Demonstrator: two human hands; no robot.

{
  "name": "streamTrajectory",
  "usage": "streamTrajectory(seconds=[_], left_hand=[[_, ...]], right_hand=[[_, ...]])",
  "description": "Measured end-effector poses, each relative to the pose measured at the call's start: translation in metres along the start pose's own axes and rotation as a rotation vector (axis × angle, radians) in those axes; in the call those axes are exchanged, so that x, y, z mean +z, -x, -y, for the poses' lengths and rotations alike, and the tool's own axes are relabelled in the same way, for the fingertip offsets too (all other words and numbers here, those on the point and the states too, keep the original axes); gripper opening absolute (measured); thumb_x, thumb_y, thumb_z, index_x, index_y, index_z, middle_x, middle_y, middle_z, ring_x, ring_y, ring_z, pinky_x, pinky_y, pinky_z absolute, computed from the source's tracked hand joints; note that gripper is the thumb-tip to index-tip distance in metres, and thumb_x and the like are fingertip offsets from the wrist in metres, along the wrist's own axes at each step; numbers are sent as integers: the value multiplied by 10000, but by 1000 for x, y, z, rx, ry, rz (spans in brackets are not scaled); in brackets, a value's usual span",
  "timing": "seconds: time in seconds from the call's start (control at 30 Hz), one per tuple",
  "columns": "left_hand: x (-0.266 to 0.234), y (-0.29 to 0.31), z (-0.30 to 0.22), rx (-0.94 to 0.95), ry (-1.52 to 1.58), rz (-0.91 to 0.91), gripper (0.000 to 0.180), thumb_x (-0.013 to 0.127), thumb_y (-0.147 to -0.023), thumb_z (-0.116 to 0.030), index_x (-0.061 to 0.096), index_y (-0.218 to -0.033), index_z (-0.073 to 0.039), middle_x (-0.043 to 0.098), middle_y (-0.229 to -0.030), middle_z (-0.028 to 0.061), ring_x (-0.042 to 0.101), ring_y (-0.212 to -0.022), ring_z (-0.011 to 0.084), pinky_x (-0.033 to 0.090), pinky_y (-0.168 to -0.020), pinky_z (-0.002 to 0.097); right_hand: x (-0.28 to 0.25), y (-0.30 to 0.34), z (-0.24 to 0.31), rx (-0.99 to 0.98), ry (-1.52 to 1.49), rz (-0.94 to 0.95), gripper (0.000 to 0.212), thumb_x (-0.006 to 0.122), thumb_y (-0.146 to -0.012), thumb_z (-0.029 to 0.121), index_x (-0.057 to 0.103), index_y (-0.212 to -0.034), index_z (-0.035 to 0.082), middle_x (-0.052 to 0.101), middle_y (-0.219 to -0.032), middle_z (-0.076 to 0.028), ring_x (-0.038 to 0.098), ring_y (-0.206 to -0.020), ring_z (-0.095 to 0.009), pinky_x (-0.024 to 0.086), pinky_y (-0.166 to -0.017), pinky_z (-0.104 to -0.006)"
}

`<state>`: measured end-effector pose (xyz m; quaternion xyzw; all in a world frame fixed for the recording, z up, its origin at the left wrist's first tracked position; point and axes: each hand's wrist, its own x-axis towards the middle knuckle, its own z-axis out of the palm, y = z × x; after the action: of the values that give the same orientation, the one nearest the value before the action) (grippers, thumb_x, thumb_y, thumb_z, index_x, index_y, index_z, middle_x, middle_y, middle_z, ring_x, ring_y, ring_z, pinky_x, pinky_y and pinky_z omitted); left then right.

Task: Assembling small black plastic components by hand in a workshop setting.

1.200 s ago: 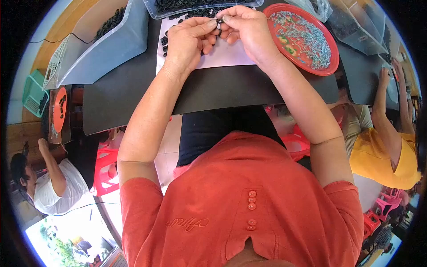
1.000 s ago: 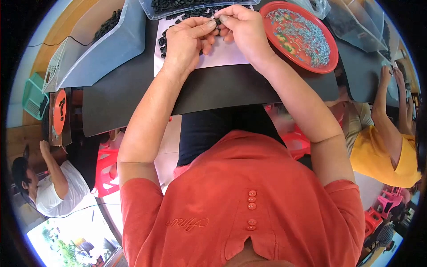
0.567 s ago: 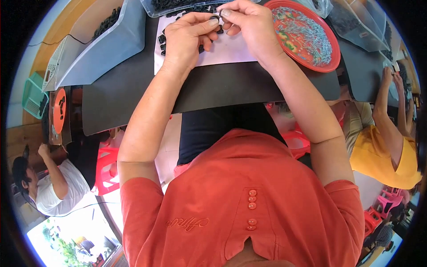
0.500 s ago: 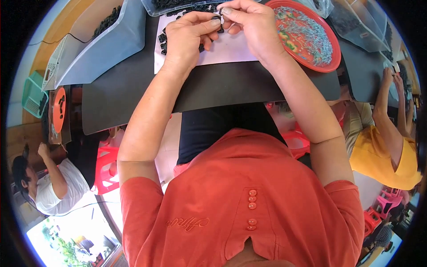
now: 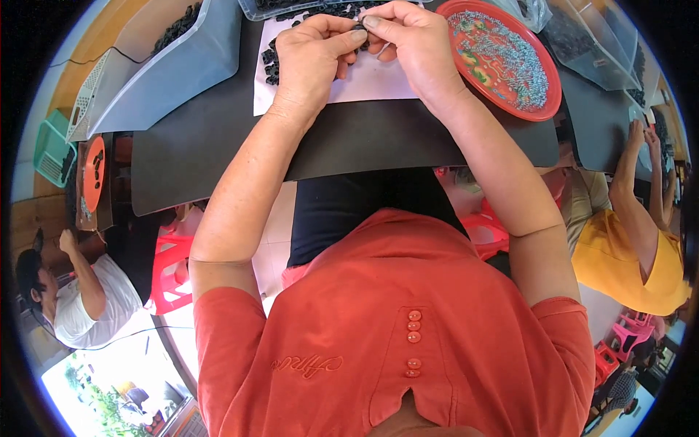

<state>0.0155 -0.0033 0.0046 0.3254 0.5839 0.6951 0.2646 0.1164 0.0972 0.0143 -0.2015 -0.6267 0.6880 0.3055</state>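
Over the white sheet (image 5: pixel 378 86), my left hand (image 5: pixel 309 57) and my right hand (image 5: pixel 420 47) meet fingertip to fingertip. My left thumb and fingers pinch a small black part (image 5: pixel 360 27), mostly covered by the fingertips. The right thumb and forefinger close on the same spot; whether they also hold a tiny separate piece cannot be seen. Loose small black parts (image 5: pixel 271 67) lie on the sheet beside my left hand and beyond both hands. Right of my right hand is a round red tray (image 5: pixel 551 102) strewn with many tiny silvery-blue metal pieces.
A large translucent bin (image 5: pixel 182 80) with black parts stands on the dark table (image 5: pixel 378 142) at left. Another clear bin (image 5: pixel 247 13) is at the far edge, and a clear box (image 5: pixel 597 54) at far right. Co-workers sit left, in a white shirt (image 5: pixel 102 309), and right, in yellow (image 5: pixel 619 258).
My fingertips have come closer together around the black part, with the right thumb now against it. The whole view has shifted slightly.
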Motion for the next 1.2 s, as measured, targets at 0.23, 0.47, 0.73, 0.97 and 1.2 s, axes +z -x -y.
streamTrajectory(seconds=[0.23,0.47,0.73,0.97,1.2], left_hand=[[1,0,-2,15,-68,-20,106,667,-839,-36,670,-912,40,618,-696,36,521,-544,67,393,-453,196],[1,1,0,67,-148,-11,58,662,-833,-22,675,-874,17,621,-681,27,543,-548,64,399,-432,201],[0,0,2,68,-232,-15,61,672,-833,-42,683,-875,1,638,-697,26,555,-553,57,381,-434,188],[0,1,1,80,-305,-3,72,676,-836,-58,681,-889,-9,640,-700,12,531,-545,46,365,-435,183],[1,-1,8,74,-294,6,79,671,-841,-57,673,-905,-12,633,-716,5,529,-563,42,375,-445,185]], right_hand=[[-5,-5,-13,-206,169,8,91,576,-880,64,648,-863,9,627,-714,-21,567,-601,-71,433,-517,-213],[-5,-2,-17,-621,521,-55,93,571,-850,52,630,-898,-3,629,-733,-146,629,-677,-242,481,-620,-333],[-5,-6,-24,-967,396,-7,87,578,-841,63,613,-898,8,620,-757,-174,632,-705,-300,486,-647,-361],[-7,-1,-19,-631,637,-31,115,569,-861,42,659,-926,14,637,-668,-100,623,-597,-164,480,-558,-287],[-8,-1,-19,-739,761,-98,105,578,-827,18,651,-901,9,646,-705,-147,644,-614,-254,492,-566,-327]])
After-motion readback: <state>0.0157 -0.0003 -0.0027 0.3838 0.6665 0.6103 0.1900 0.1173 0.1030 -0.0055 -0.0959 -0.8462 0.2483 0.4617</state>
